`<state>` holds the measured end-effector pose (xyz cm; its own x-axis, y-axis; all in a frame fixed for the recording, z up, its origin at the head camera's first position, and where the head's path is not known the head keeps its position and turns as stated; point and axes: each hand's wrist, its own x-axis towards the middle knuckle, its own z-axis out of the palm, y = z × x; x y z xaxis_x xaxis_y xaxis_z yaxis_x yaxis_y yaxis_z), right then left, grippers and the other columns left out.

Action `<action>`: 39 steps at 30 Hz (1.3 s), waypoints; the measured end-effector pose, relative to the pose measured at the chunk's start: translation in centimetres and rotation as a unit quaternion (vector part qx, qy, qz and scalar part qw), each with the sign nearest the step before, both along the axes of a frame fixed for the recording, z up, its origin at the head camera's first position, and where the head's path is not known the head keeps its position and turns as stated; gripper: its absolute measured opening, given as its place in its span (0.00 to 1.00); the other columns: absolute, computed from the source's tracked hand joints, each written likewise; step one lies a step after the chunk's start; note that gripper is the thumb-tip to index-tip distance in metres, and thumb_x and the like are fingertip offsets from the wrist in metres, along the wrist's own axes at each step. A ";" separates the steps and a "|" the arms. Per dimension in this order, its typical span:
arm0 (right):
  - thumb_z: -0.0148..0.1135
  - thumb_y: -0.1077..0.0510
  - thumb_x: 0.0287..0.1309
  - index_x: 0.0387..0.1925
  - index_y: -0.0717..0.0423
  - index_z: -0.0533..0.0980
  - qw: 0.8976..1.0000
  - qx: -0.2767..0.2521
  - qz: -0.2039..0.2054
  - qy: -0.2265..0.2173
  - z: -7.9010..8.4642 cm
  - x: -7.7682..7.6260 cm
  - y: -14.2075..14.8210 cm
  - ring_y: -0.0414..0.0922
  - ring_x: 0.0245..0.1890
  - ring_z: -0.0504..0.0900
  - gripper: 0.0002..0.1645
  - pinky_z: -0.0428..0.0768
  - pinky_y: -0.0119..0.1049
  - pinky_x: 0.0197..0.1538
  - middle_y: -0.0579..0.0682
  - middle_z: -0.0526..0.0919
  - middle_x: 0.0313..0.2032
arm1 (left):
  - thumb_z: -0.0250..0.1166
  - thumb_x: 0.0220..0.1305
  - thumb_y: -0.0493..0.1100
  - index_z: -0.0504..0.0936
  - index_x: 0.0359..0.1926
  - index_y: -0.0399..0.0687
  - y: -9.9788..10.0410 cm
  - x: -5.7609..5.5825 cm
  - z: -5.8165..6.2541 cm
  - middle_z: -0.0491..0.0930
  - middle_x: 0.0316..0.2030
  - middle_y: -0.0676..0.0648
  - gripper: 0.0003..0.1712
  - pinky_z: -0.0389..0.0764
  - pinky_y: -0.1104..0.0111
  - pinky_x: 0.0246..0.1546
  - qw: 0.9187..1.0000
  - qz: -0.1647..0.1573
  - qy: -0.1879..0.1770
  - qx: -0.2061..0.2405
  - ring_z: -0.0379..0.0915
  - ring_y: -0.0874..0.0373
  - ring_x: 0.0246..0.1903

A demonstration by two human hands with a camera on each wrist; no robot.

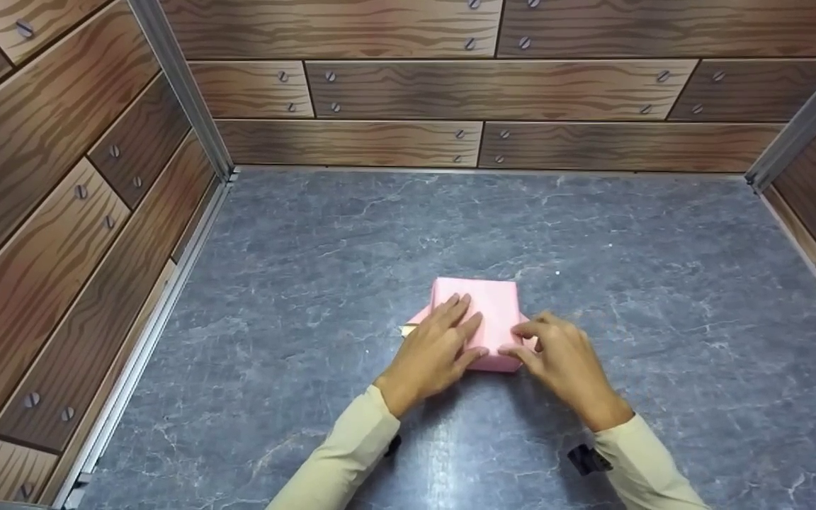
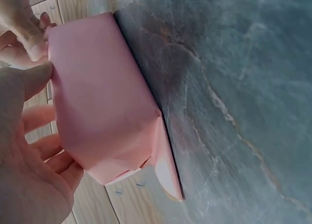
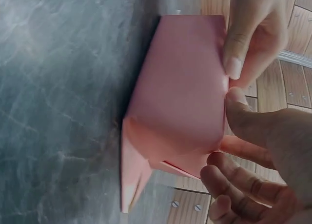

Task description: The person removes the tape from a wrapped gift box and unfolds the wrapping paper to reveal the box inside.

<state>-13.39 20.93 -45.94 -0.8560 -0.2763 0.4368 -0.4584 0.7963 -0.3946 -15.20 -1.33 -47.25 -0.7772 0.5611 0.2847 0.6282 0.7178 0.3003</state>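
Note:
A box wrapped in pink paper [image 1: 496,304] lies on the grey surface. My left hand [image 1: 431,354] rests across its top with fingers extended, the thumb along the near top edge. At the near right corner, my right hand [image 1: 567,361] pinches the paper-covered edge between thumb and bent index finger. Both thumb tips sit close together in the right wrist view. A loose paper flap [image 2: 165,165] sticks out low at the left end, its inner side pale. Another folded flap [image 3: 134,170] juts from the right end, partly hidden by my right hand in the head view.
The grey marbled tabletop [image 1: 323,283] spreads around the box. Wood-patterned panels [image 1: 394,88] stand at the back and both sides, with metal rails [image 1: 188,92] at the corners. A tiny white speck [image 1: 557,273] lies beyond the box.

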 end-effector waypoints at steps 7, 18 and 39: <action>0.81 0.54 0.46 0.35 0.62 0.87 1.000 -0.009 -0.009 -0.023 -0.2 -0.4 -0.1 0.41 0.24 0.77 0.17 0.78 0.39 0.28 0.52 0.84 0.30 | 0.64 0.71 0.46 0.86 0.54 0.44 -1.4 1.0 -0.2 0.77 0.63 0.39 0.16 0.68 0.58 0.69 0.998 0.016 0.057 0.030 0.70 0.46 0.67; 0.80 0.57 0.49 0.39 0.66 0.86 0.999 -0.031 -0.024 -0.037 -0.7 -2.1 0.0 0.45 0.26 0.78 0.19 0.78 0.41 0.29 0.56 0.83 0.31 | 0.61 0.74 0.46 0.85 0.55 0.45 -1.2 -0.6 -0.7 0.76 0.64 0.39 0.16 0.72 0.53 0.65 0.997 0.035 0.042 0.045 0.69 0.44 0.67; 0.55 0.71 0.67 0.49 0.72 0.80 0.972 -0.149 -0.007 -0.179 -2.2 -4.5 3.1 0.61 0.52 0.83 0.13 0.81 0.55 0.54 0.66 0.85 0.47 | 0.63 0.69 0.33 0.87 0.52 0.39 -4.6 -3.0 -0.7 0.87 0.48 0.43 0.13 0.83 0.57 0.51 0.958 0.113 -0.114 0.240 0.83 0.52 0.49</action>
